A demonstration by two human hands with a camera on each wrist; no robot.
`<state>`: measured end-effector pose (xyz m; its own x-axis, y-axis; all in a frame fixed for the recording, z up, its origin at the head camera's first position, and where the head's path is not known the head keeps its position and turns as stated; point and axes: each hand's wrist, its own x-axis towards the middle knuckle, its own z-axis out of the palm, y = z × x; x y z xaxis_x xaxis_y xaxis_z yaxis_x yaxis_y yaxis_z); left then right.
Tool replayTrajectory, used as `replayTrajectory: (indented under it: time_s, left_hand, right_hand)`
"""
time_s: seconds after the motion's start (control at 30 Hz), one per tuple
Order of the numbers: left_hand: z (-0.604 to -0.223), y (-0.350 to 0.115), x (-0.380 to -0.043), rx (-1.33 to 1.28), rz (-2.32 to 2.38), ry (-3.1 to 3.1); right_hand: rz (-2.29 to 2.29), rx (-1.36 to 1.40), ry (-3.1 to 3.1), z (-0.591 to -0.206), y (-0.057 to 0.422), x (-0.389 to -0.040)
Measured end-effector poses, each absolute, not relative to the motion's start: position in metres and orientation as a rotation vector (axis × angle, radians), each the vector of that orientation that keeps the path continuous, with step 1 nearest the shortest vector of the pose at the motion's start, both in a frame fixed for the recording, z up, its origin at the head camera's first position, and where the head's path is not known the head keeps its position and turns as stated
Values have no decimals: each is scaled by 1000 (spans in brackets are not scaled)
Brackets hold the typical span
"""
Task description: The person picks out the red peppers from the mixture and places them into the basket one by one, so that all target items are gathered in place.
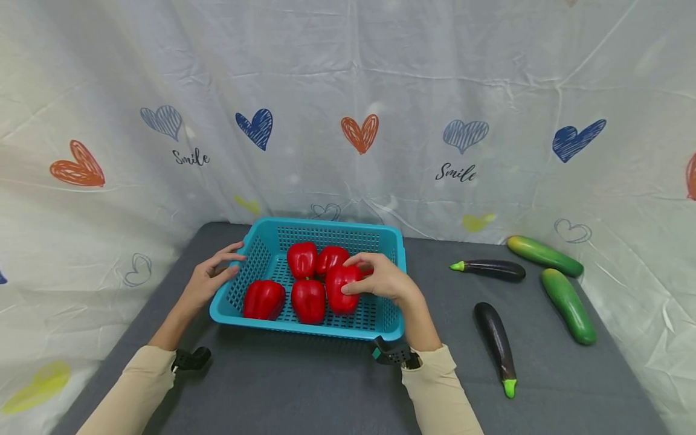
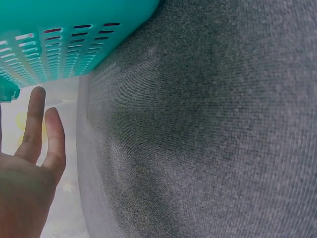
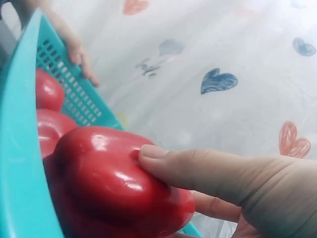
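Observation:
A blue-green plastic basket (image 1: 337, 331) with perforated walls stands on the dark grey table, holding several red bell peppers. My right hand (image 1: 383, 279) grips one red bell pepper (image 1: 342, 296) at the right side of the group, thumb on its near side; in the right wrist view the same bell pepper (image 3: 114, 183) fills the middle. The other bell peppers (image 1: 307, 301) lie left of it and behind it. My left hand (image 1: 209, 275) is at the basket's left rim, fingers extended along it. In the left wrist view, the left hand's fingers (image 2: 54, 134) look straight beside the perforated wall.
On the right of the table lie two eggplants, one crosswise (image 1: 492, 269) and one lengthwise (image 1: 496, 341). Two green cucumbers, one behind (image 1: 545, 256) and one nearer (image 1: 569, 306), lie farther right. A white curtain (image 1: 304, 72) with printed hearts hangs behind the table.

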<state>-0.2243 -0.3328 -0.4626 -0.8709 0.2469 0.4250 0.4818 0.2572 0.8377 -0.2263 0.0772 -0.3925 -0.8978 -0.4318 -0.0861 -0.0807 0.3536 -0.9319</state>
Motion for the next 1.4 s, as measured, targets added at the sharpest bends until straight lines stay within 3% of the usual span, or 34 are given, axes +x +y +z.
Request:
replayTrajectory:
  time_s: [1.03, 1.4]
  left_hand:
    - [-462, -331, -223, -619, -1668, -2333]
    - [-461, -333, -224, -642, -1623, -2362]
  right_hand:
    - [-1583, -424, 2308, -391, 83, -222]
    - [-1597, -570, 2259, -386, 95, -225]
